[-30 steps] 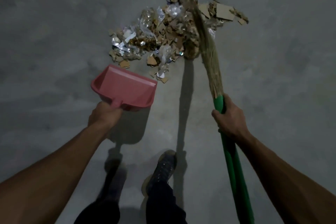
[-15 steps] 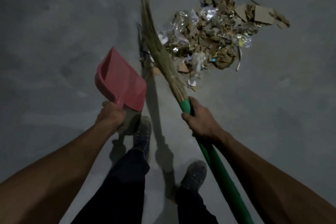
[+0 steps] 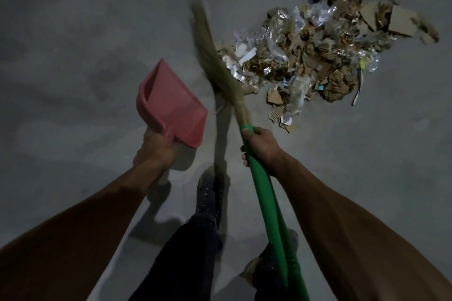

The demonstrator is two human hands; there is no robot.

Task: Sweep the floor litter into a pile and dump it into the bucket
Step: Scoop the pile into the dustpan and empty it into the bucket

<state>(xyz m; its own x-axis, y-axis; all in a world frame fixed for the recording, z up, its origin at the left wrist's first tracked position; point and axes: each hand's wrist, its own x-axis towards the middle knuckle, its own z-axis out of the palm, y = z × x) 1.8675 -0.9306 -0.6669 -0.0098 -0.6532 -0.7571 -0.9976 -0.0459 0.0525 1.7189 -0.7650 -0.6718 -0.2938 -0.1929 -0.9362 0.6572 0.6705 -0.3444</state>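
Note:
A pile of litter (image 3: 315, 56), cardboard scraps and clear plastic, lies on the grey concrete floor at the upper right. My right hand (image 3: 260, 145) grips the green handle of a straw broom (image 3: 220, 66). The bristles slant up and left along the pile's left edge, blurred by motion. My left hand (image 3: 155, 151) grips the short handle of a pink dustpan (image 3: 173, 105), held off the floor and tilted, left of the broom. The pan holds nothing. No bucket is in view.
Bare concrete floor (image 3: 85, 31) spreads to the left and behind the pile. My two feet in dark shoes (image 3: 210, 193) and dark trousers stand just below the hands, with shadows beside them.
The broom swung from the pile's right side to its left edge. The dustpan tilted and shifted left, away from the pile. The pile now sits further right in view.

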